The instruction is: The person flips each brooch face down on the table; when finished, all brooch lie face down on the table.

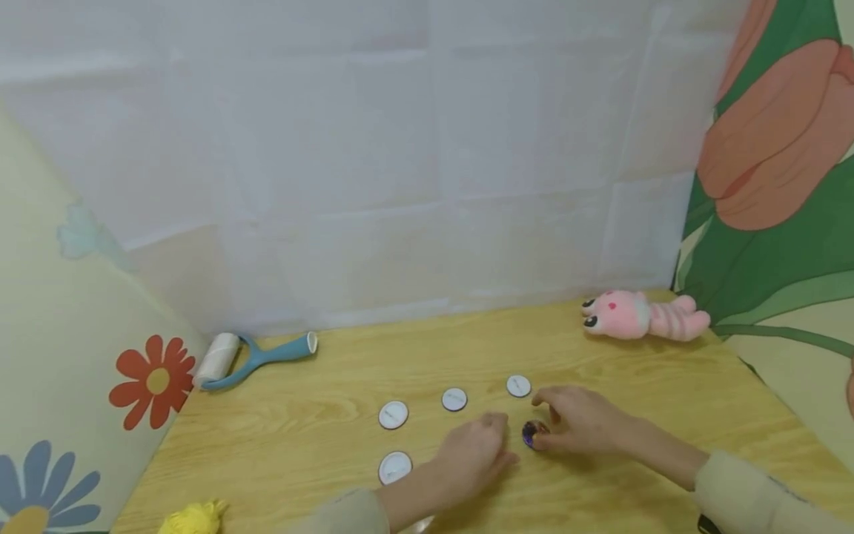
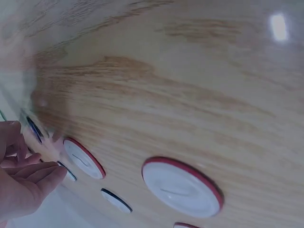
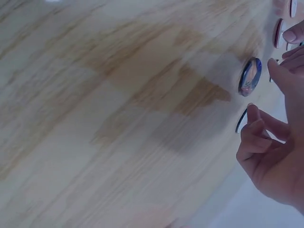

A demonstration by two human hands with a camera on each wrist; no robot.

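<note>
A round button badge [image 1: 530, 432] with a dark, colourful picture face lies by my right hand [image 1: 580, 423]. In the right wrist view the same badge [image 3: 250, 77] rests on the table near the parted thumb and fingers. My left hand [image 1: 470, 456] hovers over the wood to its left, fingers bent loosely and holding nothing. Several white-backed badges lie around: one badge [image 1: 518, 386] just beyond the right hand, another [image 1: 454, 399] beyond the left, and more at left [image 1: 394, 415]. The left wrist view shows a red-rimmed white badge [image 2: 183, 186] close up.
A pink plush toy [image 1: 640, 317] lies at the back right of the wooden table [image 1: 320, 400]. At the back left is a blue-handled lint roller [image 1: 260, 357]. Something yellow and crumpled [image 1: 193, 518] sits at the near left edge. A white sheet [image 1: 400, 185] hangs behind.
</note>
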